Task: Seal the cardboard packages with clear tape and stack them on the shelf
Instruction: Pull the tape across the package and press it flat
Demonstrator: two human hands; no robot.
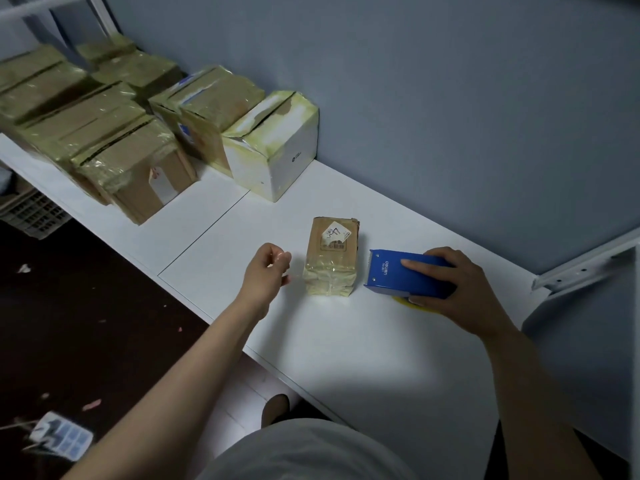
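Your right hand [450, 289] grips the blue tape dispenser [403, 277] on the white shelf [346, 341]; your left hand [268, 271], fingers loosely curled, pinches nothing I can make out. Between them stands one small taped package [331, 258], seemingly sealed, not yet stacked. About seven taped packages [138, 133] already sit far left.

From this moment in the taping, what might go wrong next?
The right hand grips the blue tape dispenser with its toothed blade facing the small package; the nearby left hand might get nicked. That light package isn't held and may slide when taped. The left fingers look pinched, perhaps on clear tape that could stick to itself.
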